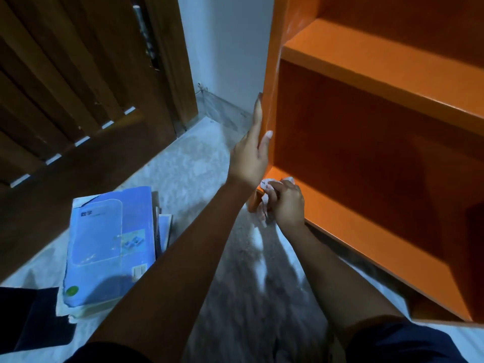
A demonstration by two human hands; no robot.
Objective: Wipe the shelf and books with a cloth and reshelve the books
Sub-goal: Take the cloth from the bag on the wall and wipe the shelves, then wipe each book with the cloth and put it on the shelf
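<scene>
Two orange boards of the shelf (379, 74) face you. The upper one's front edge slants down to the right, and the lower board (353, 221) lies under it. The bay between them is deep and shadowed and gives room across its whole width. The side panel (271, 61) stands upright close to the wall (227, 48), and a strip of floor (204, 153) runs between it and the door (78, 100). The lower board's front left corner sits just above the floor.

Books (110, 244) lie stacked on the floor to your left, well apart from the shelf. The top one shows a blue cover, and thinner ones poke out beneath it on the right. Your left forearm passes over the stack's near right corner. Dark fabric (34, 315) sits at the lower left edge, just beside the stack; you cannot tell what it is.

Your left hand (248, 158) is spread flat, with its fingers straight against the outer face of the side panel and the thumb laid on the panel's front edge. Your right hand (288, 203) curls round the cloth (263, 212) and grips it bunched at the lower board's front left corner. Part of the cloth hangs below the board's edge, and a bit shows above your fingers, on the board.
</scene>
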